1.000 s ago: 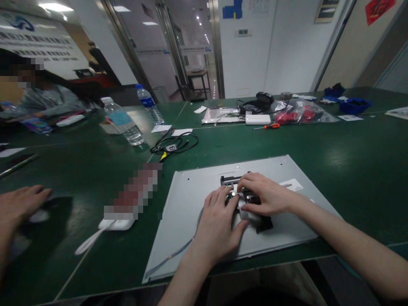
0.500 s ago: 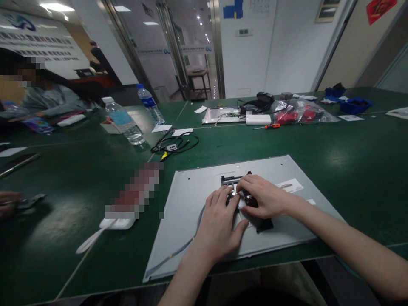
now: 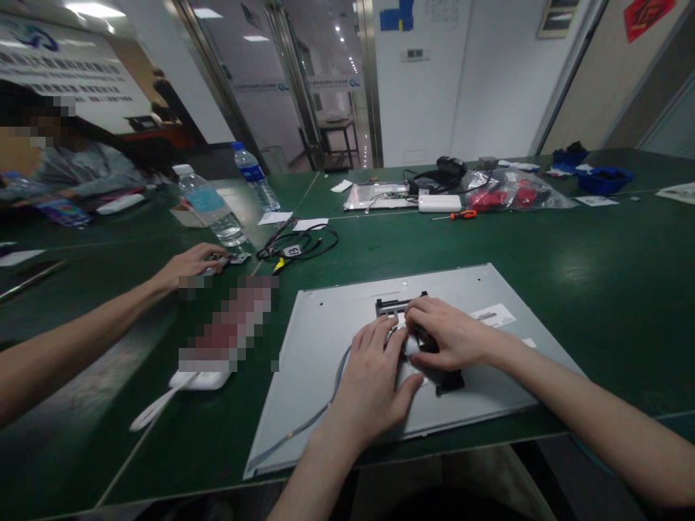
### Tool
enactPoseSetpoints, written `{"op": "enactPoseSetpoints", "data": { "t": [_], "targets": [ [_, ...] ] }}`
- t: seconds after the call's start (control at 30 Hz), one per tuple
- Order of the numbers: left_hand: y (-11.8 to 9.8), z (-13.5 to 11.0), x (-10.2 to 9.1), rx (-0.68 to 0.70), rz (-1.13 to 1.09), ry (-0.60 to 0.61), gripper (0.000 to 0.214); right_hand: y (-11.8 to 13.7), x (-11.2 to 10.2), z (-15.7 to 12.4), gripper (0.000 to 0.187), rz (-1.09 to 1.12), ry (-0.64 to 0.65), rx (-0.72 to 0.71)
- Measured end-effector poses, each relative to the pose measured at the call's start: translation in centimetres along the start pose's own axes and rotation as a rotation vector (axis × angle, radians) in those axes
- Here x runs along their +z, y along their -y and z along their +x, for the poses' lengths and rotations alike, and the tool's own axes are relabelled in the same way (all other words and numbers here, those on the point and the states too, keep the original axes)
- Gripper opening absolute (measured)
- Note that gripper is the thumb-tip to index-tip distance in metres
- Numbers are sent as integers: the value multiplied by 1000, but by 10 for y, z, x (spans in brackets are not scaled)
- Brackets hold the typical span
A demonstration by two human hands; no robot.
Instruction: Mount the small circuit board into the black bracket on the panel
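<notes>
A grey metal panel lies flat on the green table in front of me. Near its middle sits a small black part with a black bracket behind it. My left hand rests flat on the panel, fingers stretched toward the part. My right hand lies curled over the black part, fingertips pressing on it. A thin grey cable runs from under my left hand to the panel's near left corner.
A co-worker's arm reaches from the left to a small object by a water bottle. A coiled black cable, a white device, an orange screwdriver, a plastic bag and blue bins lie around.
The co-worker's hand has moved from the near left edge across the table to the spot by the water bottle. My own hands have barely shifted on the black part.
</notes>
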State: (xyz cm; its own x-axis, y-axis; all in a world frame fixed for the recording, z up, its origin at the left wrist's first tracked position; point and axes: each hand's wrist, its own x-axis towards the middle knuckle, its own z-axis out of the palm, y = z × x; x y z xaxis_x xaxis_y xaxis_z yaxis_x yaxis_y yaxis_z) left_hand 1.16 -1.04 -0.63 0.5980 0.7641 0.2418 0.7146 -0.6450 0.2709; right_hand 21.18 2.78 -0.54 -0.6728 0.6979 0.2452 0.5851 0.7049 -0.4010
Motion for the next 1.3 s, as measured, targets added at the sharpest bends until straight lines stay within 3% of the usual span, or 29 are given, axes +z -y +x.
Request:
{"op": "enactPoseSetpoints", "data": {
  "t": [0.73,0.9,1.0,1.1,1.2,1.3],
  "targets": [
    [4,0,0,26,-31,-54,46,4,-12,2,39,64,-93,20],
    [4,0,-5,68,-54,-135,41,-8,-22,-1,26,54,-142,82],
    [0,-1,-16,131,-84,-256,28,-9,-35,-14,21,15,-174,142],
    [-4,-6,-32,172,-96,-394,23,11,-41,-36,17,-14,-199,214],
    [-1,-10,-46,138,-56,-459,22,50,-28,-56,19,11,-178,235],
    [14,-17,-50,2,62,-338,21,89,7,-66,25,70,-107,116]
  ]
}}
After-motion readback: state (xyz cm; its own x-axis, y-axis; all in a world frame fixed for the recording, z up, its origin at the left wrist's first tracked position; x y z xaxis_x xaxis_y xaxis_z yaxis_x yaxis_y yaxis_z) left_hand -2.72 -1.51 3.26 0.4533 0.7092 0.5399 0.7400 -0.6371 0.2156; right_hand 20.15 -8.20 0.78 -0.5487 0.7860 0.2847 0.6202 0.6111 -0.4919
